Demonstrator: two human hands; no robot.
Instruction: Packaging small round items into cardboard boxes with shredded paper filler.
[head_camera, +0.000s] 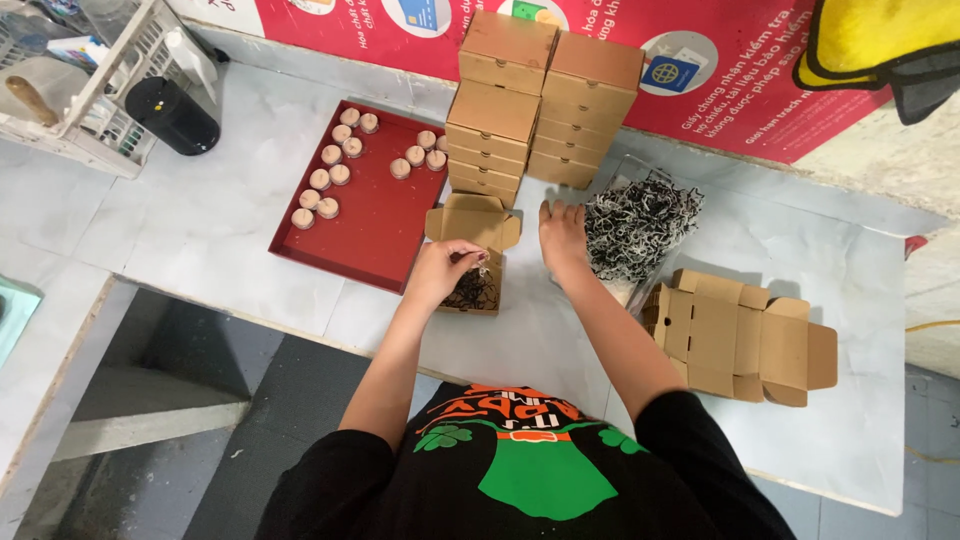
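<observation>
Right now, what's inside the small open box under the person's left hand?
The open box holds dark shredded paper filling. The left hand covers part of it, so anything beneath the shreds or the hand cannot be seen.

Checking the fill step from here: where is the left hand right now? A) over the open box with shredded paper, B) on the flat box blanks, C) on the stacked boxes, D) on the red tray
A: the left hand is over the open box, fingers pinching shredded paper into it, while the right hand reaches the paper pile.
</observation>
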